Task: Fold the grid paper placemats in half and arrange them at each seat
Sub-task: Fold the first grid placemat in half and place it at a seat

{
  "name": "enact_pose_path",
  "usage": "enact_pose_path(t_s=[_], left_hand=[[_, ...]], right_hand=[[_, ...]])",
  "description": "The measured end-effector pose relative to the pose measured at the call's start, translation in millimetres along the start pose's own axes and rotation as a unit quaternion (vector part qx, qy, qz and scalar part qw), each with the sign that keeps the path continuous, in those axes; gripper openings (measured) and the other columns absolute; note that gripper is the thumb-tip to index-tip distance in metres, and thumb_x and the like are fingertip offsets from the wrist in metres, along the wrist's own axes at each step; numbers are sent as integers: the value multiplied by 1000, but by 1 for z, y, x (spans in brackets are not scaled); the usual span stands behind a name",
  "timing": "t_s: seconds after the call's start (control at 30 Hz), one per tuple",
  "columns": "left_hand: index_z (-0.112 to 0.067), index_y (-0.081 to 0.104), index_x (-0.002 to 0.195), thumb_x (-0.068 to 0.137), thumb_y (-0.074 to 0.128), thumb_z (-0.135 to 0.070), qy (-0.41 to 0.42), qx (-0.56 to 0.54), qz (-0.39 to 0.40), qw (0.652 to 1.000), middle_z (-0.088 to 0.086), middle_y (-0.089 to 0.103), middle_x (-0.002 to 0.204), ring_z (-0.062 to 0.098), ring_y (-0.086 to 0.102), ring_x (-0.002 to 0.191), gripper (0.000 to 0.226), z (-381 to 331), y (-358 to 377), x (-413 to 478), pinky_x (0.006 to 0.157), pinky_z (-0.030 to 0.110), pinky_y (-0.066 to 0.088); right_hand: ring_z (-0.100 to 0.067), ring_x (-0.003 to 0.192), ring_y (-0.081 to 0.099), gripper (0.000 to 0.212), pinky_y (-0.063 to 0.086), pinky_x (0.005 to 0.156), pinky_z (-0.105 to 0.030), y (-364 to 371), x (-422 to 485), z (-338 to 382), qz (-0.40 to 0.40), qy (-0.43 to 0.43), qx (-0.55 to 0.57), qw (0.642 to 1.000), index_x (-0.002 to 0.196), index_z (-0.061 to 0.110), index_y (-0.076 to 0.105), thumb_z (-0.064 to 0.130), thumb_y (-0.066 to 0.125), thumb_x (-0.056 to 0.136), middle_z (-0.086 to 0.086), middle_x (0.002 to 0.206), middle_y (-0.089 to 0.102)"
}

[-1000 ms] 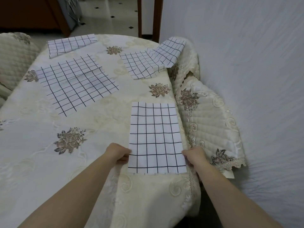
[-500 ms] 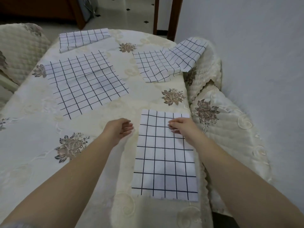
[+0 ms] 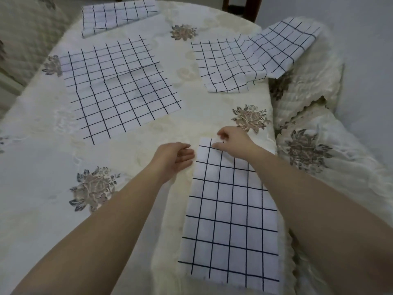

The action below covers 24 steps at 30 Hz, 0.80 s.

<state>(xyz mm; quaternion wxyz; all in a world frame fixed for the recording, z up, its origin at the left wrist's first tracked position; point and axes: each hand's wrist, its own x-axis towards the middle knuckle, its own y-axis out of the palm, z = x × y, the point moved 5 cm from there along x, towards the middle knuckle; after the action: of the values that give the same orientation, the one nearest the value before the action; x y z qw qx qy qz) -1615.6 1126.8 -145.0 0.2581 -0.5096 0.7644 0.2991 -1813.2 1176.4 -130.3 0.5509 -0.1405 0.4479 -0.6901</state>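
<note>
A folded grid placemat (image 3: 230, 211) lies at the table's near right edge. My right hand (image 3: 232, 141) rests on its far edge, fingers curled at the far left corner. My left hand (image 3: 175, 159) lies open just left of that mat, fingertips at its edge. A large unfolded placemat (image 3: 119, 86) lies flat at centre left. A folded one (image 3: 116, 15) sits at the far left. Another placemat (image 3: 251, 60) at the far right is rumpled, with one end draped onto a chair back.
The cream floral tablecloth (image 3: 42, 167) covers the round table. Quilted chair covers (image 3: 319, 150) crowd the right side, and another chair (image 3: 23, 39) stands at the far left. A white wall runs along the right. A dark wooden post stands beyond the table.
Both hands moved from the near corners of the folded placemat up to its far end. The right hand slid left along the far edge. The view moved closer to the table.
</note>
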Motion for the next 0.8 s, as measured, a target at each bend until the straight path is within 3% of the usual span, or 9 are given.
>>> enact_pose_path(t_s=[0.1,0.23,0.37,0.5,0.7,0.8], left_hand=[[2,63,95,90,55,-10,-11,-5,3,1000,21,67,93,31,68,88,16,2,3,4,82,41,57],[4,62,94,92,51,-10,-8,-11,11,1000,22,67,93,31,68,88,18,5,3,7,84,42,57],[7,62,99,92,50,-8,5,-25,18,1000,25,67,97,32,69,91,20,4,2,8,87,40,56],[6,62,107,91,56,-8,23,-13,19,999,24,67,108,31,68,102,22,2,3,4,94,39,53],[-3,67,108,83,70,-8,88,106,33,990,13,71,101,24,69,96,26,1,19,-13,93,34,54],[-18,69,87,79,75,-10,170,231,-4,958,-6,68,80,2,66,71,13,-4,30,-19,76,18,54]], right_hand=[[-22,102,52,45,45,87,-34,3,6,-1,16,-8,-57,998,105,15,62,48,72,76,-1,99,60],[-22,94,46,31,39,76,-33,4,5,2,23,-26,-63,997,85,22,55,49,69,77,10,75,50],[-22,99,51,20,43,79,-32,1,1,1,14,-44,3,999,82,24,58,39,71,78,1,89,63],[-13,89,51,13,34,65,-15,-8,-10,7,10,-64,59,996,86,20,61,23,73,80,2,91,62],[-9,85,57,5,34,66,-2,-16,-23,9,-10,-78,90,993,84,19,66,16,69,82,5,86,64],[-7,85,57,3,34,67,-2,-16,-27,11,-18,-75,105,991,84,18,68,16,69,82,7,84,65]])
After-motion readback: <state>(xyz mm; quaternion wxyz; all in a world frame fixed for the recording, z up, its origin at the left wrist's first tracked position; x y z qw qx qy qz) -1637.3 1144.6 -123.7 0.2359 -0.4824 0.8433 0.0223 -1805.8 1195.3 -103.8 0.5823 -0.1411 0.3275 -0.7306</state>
